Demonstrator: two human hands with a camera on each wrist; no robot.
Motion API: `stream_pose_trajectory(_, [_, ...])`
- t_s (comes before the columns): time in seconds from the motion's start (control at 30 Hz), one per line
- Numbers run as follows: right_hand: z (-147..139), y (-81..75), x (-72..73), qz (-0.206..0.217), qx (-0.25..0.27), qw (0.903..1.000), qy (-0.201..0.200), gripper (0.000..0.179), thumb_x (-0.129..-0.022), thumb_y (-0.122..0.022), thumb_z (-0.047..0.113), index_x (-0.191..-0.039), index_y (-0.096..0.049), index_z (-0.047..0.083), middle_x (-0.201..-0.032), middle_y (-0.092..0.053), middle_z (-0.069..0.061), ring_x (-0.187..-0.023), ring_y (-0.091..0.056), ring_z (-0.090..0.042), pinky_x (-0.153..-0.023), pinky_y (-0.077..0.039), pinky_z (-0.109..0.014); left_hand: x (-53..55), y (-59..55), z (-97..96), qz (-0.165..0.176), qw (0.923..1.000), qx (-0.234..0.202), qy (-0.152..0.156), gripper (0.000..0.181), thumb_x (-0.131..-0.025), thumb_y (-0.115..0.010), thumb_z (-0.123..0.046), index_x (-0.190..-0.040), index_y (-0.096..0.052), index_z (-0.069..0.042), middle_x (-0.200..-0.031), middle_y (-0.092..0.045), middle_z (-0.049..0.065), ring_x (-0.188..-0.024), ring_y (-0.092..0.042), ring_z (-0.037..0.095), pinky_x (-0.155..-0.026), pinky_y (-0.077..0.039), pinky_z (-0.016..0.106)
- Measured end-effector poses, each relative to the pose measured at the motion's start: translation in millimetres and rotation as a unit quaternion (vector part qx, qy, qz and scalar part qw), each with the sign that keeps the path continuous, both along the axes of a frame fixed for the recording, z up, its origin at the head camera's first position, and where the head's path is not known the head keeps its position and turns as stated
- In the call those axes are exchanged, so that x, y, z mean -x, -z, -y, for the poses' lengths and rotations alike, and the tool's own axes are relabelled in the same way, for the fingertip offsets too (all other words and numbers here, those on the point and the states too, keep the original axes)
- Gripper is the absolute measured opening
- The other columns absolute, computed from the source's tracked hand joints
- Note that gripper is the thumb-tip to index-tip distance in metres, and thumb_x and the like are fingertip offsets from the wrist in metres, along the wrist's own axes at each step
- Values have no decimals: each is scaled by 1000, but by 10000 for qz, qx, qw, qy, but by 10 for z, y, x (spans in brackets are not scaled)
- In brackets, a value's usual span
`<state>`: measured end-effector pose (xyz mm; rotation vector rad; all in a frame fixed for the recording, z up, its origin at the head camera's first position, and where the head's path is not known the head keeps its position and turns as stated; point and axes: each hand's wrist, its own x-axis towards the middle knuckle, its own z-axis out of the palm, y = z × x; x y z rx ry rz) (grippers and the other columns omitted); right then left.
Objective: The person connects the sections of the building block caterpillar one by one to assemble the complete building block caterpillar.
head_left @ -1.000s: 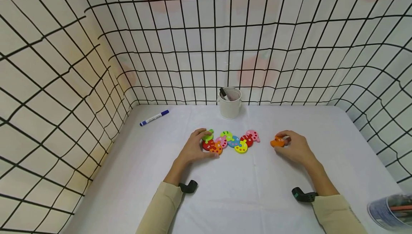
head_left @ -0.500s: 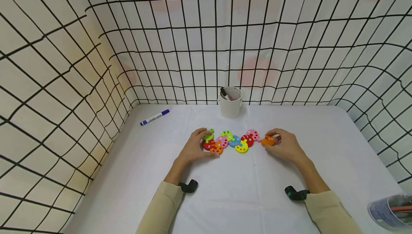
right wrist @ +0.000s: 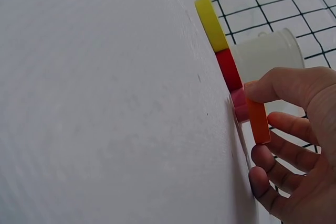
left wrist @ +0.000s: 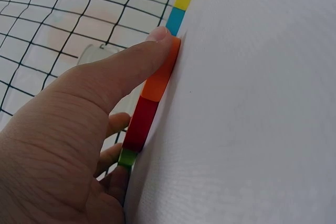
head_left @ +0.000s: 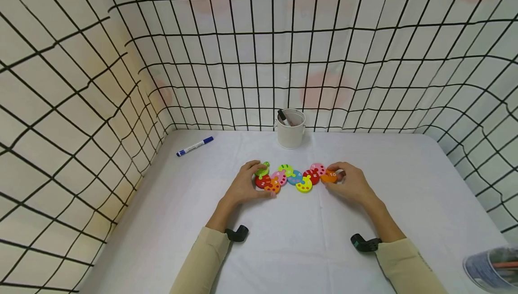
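Note:
A wavy chain of round, numbered puzzle pieces (head_left: 295, 177) in green, red, orange, pink, blue and yellow lies on the white tablecloth in the head view. My left hand (head_left: 243, 184) grips its left end. The thumb rests against the orange piece (left wrist: 160, 74), and fingertips reach the green piece (left wrist: 127, 157) beyond the red one (left wrist: 140, 124). With thumb and fingers, my right hand (head_left: 351, 184) pinches an orange puzzle piece marked 10 (head_left: 328, 176) at the chain's right end. In the right wrist view this orange piece (right wrist: 257, 116) stands slightly raised, overlapping the pink piece (right wrist: 240, 103).
A white bucket (head_left: 290, 134) holding a black-capped marker stands behind the chain. A blue-capped marker (head_left: 195, 146) lies at the back left. At the front right is a pencil cup (head_left: 481, 267). Grid-patterned cloth walls (head_left: 259, 51) close off the back and sides.
My right hand has carried the orange 10 piece leftward across the table, from a gap away up to the pink piece at the chain's right end. The left hand has stayed in place.

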<state>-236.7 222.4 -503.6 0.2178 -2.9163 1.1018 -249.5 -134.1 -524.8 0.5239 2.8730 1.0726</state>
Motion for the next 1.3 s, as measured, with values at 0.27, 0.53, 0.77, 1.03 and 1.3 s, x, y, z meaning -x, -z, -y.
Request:
stream_pose_trajectory(0.27, [2,6,7,-22,-1,10000,-60,46,-85,-83,23,-124,-66,7,-112,-66,-12,-94,-57,-25,-74,-48,-27,6,8,19,80,10000,-3,-24,89,-67,-91,-58,-143,-57,-27,-163,-38,1,-152,-34,26,-122,-35,52])
stream_pose_trajectory(0.53, [6,19,28,-155,-79,9998,-110,45,-85,-82,23,-124,-65,7,-114,-66,-12,-94,-57,-25,-75,-50,-28,25,-9,22,61,10000,-33,-15,89,-68,-91,-57,-144,-57,-26,-162,-39,3,-152,-34,28,-121,-37,54])
stream_pose_trajectory(0.77, [33,61,50,-43,-229,9997,-52,46,-87,-82,22,-126,-65,5,-114,-65,-14,-97,-56,-27,-82,-54,-35,28,2,31,93,9999,-32,-37,88,-69,-91,-56,-144,-57,-26,-163,-38,3,-152,-34,29,-121,-36,54])
stream_pose_trajectory(1.03, [40,113,53,1,-348,9994,-83,47,-87,-82,22,-127,-66,3,-112,-64,-14,-98,-56,-28,-84,-54,-38,-10,8,32,169,9999,-14,7,87,-71,-89,-57,-145,-56,-26,-163,-38,3,-152,-36,29,-120,-37,55])
stream_pose_trajectory(1.3, [5,99,50,-119,-360,9993,-41,47,-87,-82,25,-126,-66,4,-110,-64,-13,-97,-56,-27,-82,-53,-36,33,-22,-5,157,9999,-62,-1,91,-71,-89,-56,-148,-54,-23,-164,-38,2,-152,-37,29,-121,-36,56])
